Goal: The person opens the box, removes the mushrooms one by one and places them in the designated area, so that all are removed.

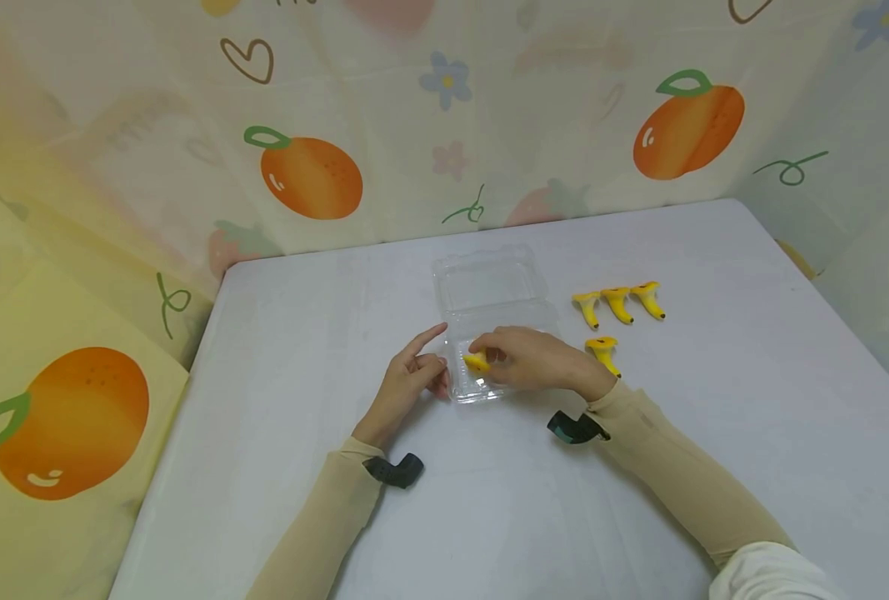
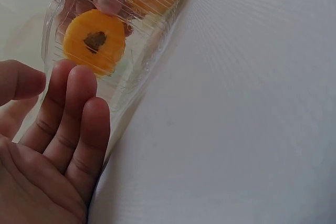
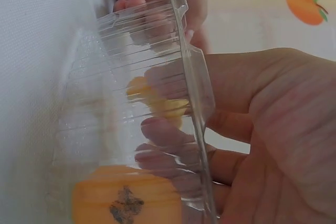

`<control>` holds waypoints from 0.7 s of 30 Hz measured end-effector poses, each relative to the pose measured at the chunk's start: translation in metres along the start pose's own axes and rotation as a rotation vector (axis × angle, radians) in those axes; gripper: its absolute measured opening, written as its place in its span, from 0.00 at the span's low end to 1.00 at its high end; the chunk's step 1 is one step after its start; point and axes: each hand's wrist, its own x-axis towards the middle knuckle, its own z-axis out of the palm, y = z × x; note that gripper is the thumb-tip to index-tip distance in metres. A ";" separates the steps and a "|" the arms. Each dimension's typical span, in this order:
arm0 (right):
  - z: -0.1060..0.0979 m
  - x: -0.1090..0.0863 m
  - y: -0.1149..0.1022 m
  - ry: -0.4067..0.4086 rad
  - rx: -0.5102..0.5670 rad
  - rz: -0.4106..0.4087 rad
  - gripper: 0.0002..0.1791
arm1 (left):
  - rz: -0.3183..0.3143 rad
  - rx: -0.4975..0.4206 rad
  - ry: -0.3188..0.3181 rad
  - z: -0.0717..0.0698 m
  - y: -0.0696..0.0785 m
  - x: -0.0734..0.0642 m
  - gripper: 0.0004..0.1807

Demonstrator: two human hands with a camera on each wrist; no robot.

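In the head view a clear plastic clamshell box (image 1: 489,292) lies with its lid folded back on the table. My right hand (image 1: 530,358) reaches down into its base, thumb and fingers pinching a small yellow banana-shaped toy (image 1: 476,362) with a flared top. Through the ridged wall in the left wrist view, that toy (image 2: 94,40) shows a round orange face with a dark centre. My left hand (image 1: 412,375) is at the box's left side, index finger extended along the rim and the other fingertips right at the wall.
Right of the box lies another yellow toy (image 1: 603,354). Behind it, several more toys (image 1: 616,304) stand in a row. A white cloth covers the table (image 1: 324,333), and a fruit-print curtain (image 1: 384,108) hangs along its back edge.
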 end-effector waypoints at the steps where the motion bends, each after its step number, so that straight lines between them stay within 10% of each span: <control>1: 0.000 0.000 0.000 0.006 -0.001 0.002 0.23 | 0.006 0.010 -0.003 0.000 0.000 0.000 0.30; 21: 0.000 0.002 0.002 0.055 0.021 0.009 0.23 | -0.023 0.094 -0.004 0.004 0.002 -0.001 0.21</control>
